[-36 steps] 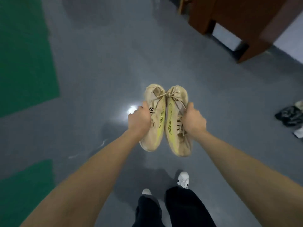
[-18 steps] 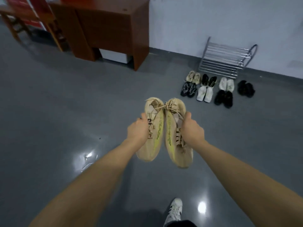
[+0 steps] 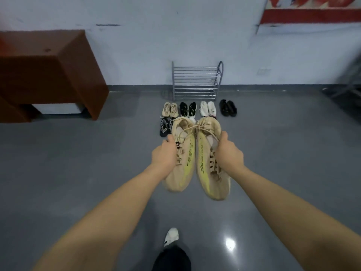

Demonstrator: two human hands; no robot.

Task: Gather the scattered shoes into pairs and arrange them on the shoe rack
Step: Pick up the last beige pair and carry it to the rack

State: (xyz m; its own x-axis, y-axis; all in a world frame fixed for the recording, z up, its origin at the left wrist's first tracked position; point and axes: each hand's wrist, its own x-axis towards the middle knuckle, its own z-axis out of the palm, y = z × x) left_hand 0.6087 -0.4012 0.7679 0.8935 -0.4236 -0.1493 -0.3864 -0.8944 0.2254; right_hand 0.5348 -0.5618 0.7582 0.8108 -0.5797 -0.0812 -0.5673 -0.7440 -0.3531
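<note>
I hold a pair of beige sneakers with yellow stripes side by side, toes toward me. My left hand (image 3: 163,155) grips the left beige sneaker (image 3: 183,169); my right hand (image 3: 228,153) grips the right beige sneaker (image 3: 205,173). Straight ahead, a bare metal shoe rack (image 3: 196,82) stands against the wall. In front of it on the floor lie a beige pair (image 3: 170,110), a black-and-white pair (image 3: 188,109), a white pair (image 3: 207,108), a black pair (image 3: 228,107) and a dark shoe (image 3: 164,126), partly hidden behind the held sneakers.
A brown wooden desk (image 3: 50,75) stands at the left by the wall. Grey floor (image 3: 78,173) lies between me and the rack. My own white shoe (image 3: 171,236) and dark trouser leg show at the bottom. A red banner (image 3: 312,12) hangs top right.
My view has swung round and up to face the rack squarely, with the desk now at the left. Both hands keep the same grip on the beige sneakers.
</note>
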